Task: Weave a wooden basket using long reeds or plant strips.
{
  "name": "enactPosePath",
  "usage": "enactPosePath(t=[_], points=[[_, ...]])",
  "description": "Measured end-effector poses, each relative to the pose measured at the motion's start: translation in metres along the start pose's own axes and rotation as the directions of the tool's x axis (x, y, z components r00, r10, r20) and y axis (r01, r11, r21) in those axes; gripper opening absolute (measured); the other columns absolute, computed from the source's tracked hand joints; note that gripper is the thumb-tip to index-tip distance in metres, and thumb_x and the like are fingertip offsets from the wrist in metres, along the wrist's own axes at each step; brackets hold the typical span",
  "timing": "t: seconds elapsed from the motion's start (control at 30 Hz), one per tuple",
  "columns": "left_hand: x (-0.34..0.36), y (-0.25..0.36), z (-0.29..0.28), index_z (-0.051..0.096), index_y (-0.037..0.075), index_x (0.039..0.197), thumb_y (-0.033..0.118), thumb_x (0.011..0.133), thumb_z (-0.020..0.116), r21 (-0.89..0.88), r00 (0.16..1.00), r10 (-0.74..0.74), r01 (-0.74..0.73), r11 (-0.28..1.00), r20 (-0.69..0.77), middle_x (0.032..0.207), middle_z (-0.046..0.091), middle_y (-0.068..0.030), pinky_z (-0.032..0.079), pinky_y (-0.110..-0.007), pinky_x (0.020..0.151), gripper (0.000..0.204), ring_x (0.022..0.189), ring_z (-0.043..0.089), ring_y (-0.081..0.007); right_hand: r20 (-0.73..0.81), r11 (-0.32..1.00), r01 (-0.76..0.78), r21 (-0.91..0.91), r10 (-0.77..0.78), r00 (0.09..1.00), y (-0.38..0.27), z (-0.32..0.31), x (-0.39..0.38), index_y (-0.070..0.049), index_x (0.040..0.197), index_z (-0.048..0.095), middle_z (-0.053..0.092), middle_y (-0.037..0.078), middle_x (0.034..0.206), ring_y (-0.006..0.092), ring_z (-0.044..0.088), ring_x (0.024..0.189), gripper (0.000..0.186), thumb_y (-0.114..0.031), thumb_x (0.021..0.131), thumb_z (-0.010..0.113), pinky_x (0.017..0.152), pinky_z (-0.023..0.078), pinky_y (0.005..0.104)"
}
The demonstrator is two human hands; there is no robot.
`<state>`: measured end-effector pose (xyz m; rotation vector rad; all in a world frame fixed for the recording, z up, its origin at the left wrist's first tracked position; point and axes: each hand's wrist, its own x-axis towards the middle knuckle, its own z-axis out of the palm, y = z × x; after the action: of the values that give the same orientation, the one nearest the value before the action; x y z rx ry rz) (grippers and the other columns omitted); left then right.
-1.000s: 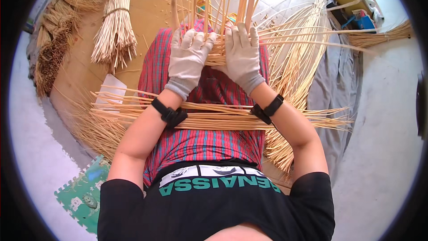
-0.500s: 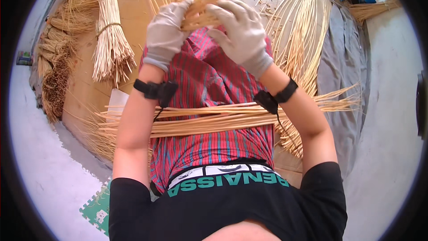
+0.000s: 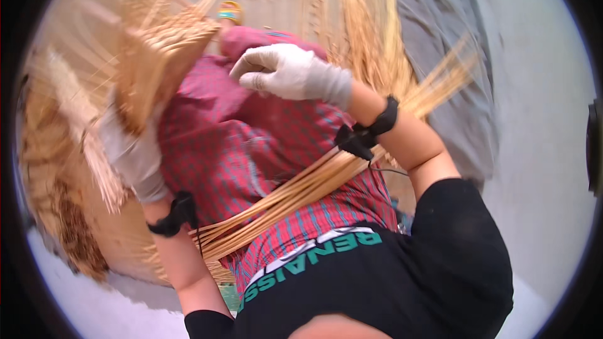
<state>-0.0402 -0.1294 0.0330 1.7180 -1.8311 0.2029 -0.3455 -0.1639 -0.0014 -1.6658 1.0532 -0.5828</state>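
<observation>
Ridged wickerwork among matt cloth
The woven piece (image 3: pixel 164 56) looks ridged, made of dull, wood-like strands; the loose canes (image 3: pixel 282 201) appear smoother. The gloves (image 3: pixel 282 72) are matt fabric with ribbed knit cuffs, the striped cloth (image 3: pixel 235 144) soft and creased, the grey sheet (image 3: pixel 433 37) rumpled, dull fabric.

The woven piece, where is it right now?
In the head view, the woven piece is at the upper left, in the gloved left hand, left of the red striped cloth.

Tan floor (image 3: pixel 122 238) around me, in bright light

To my right, grey cloth (image 3: pixel 440 44) runs beside a smooth pale surface (image 3: pixel 540 125); I can't tell floor from wall there.
</observation>
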Motion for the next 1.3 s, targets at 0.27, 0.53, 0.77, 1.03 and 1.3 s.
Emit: enactPosePath(t=[0.27, 0.53, 0.77, 1.03, 1.3], points=[[-0.024, 0.050, -0.001, 0.063, 0.005, 0.140, 0.022, 0.076, 0.093, -0.027, 0.996, 0.089, -0.090, 0.996, -0.005, 0.129, 0.068, -0.0223, 0.053, -0.048, 0.099, 0.072, 0.117, 0.066, -0.0395, 0.780, 0.616, -0.772, -0.156, 0.557, 0.286, 0.032, -0.063, -0.249, -0.005, 0.115, 0.075, 0.077, 0.008, 0.093, 0.0156, 0.074, 0.086, 0.032, -0.033, 0.104, 0.064, 0.077, 0.060, 0.0300], [-0.069, 0.044, -0.043, 0.062, 0.007, 0.141, 0.027, 0.074, 0.095, 0.108, 0.982, 0.188, -0.187, 0.976, 0.003, 0.121, 0.069, -0.0150, 0.056, -0.043, 0.091, 0.077, 0.104, 0.068, -0.0339, -0.087, 0.587, -0.392, -0.708, 0.479, 0.874, 0.262, 0.076, -0.308, -0.016, 0.102, 0.075, 0.072, 0.015, 0.093, 0.0343, 0.071, 0.093, 0.019, -0.021, 0.090, 0.061, 0.080, 0.057, 0.0459], [-0.075, 0.063, -0.008, 0.060, 0.011, 0.142, 0.031, 0.076, 0.090, 0.044, 0.940, 0.261, -0.277, 0.960, 0.219, 0.134, 0.065, -0.0106, 0.044, -0.047, 0.110, 0.076, 0.127, 0.059, -0.0330, -0.193, 0.551, -0.459, -0.697, 0.473, 0.860, 0.366, 0.154, -0.305, -0.010, 0.108, 0.076, 0.075, 0.016, 0.112, 0.0326, 0.071, 0.107, 0.030, -0.029, 0.089, 0.063, 0.090, 0.056, 0.0441], [-0.119, 0.043, -0.035, 0.042, 0.010, 0.156, 0.021, 0.075, 0.091, -0.141, 0.990, -0.144, 0.141, 0.980, -0.009, 0.159, 0.041, -0.0162, 0.029, -0.046, 0.125, 0.096, 0.144, 0.043, -0.0332, 0.002, 0.603, -0.328, -0.727, 0.480, 0.877, 0.330, 0.096, -0.307, -0.009, 0.111, 0.076, 0.075, 0.017, 0.114, 0.0345, 0.071, 0.106, 0.035, -0.032, 0.087, 0.065, 0.093, 0.056, 0.0444], [-0.119, 0.007, -0.027, 0.048, 0.000, 0.148, -0.001, 0.088, 0.077, -0.725, 0.836, -0.296, 0.548, 0.416, 0.462, 0.147, 0.053, -0.0118, 0.041, -0.036, 0.117, 0.066, 0.139, 0.051, -0.0212, 0.415, 0.702, -0.427, -0.570, 0.695, 0.587, 0.063, -0.018, -0.283, -0.010, 0.126, 0.071, 0.077, 0.014, 0.109, 0.0342, 0.073, 0.099, 0.058, -0.043, 0.079, 0.076, 0.093, 0.056, 0.0423]])
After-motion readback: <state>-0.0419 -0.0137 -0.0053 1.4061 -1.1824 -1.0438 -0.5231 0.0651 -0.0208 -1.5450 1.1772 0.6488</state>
